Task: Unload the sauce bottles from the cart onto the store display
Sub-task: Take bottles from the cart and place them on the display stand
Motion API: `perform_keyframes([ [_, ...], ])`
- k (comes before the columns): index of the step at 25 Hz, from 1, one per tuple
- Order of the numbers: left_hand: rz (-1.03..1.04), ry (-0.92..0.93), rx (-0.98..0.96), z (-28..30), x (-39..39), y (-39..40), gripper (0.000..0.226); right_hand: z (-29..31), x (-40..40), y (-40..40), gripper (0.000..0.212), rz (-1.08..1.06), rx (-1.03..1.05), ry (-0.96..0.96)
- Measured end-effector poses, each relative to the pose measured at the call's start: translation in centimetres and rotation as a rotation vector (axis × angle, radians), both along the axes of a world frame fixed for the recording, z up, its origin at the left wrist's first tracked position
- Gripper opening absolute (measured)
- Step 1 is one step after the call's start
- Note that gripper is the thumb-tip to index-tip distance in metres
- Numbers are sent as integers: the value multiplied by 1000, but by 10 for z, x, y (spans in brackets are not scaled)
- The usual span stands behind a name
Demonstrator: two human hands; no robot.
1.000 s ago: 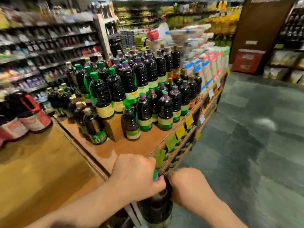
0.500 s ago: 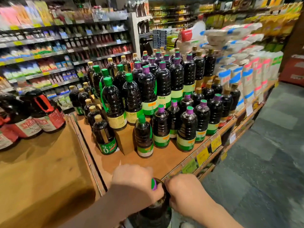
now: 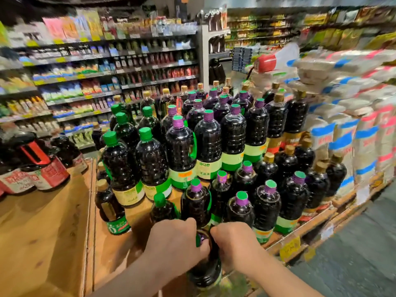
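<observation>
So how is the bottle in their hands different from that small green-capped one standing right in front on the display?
The held bottle has a purple cap and is gripped by both hands, left hand and right hand, low at the display's front edge. The green-capped bottle has a plain green cap and stands free on the wooden display, untouched. Both hold dark sauce and stand upright.

- The sauce bottle (image 3: 204,269) was glossy dark plastic with a purple plastic cap.
- The display shelf (image 3: 111,251) was matt, bare wood.
- The price tags (image 3: 289,250) were yellow paper.
</observation>
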State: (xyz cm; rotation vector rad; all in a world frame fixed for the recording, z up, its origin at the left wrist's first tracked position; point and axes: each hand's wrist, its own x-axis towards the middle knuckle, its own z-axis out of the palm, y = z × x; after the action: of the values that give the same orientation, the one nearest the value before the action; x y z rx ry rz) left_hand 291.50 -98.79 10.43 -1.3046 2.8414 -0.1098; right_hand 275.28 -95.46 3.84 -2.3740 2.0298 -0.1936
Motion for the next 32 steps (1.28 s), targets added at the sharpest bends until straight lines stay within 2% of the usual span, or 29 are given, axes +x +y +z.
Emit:
perform_keyframes([
  [2,22,-5,32,-6,-16,-15,45,-4,-13,-20,8,4,111,62],
  [7,92,-76,118,-26,-43,-37,43,-25,-35,-47,11,27,204,99],
  [8,99,-88,137,-29,-47,-40,43,-27,-37,-50,18,48,258,111],
  [10,118,-98,161,-34,-54,-47,43,-32,-41,-57,31,35,201,121],
  [15,170,-114,153,-41,-63,-61,43,-18,-42,-64,9,30,239,61],
  [23,254,-121,192,-49,-79,-70,41,-8,-33,-64,16,-137,270,-20],
  [29,224,-27,303,-49,-76,-71,40,4,-32,-55,7,-199,303,-92],
  [32,116,-84,160,-41,-66,-61,37,7,-29,-42,14,-208,247,-73],
])
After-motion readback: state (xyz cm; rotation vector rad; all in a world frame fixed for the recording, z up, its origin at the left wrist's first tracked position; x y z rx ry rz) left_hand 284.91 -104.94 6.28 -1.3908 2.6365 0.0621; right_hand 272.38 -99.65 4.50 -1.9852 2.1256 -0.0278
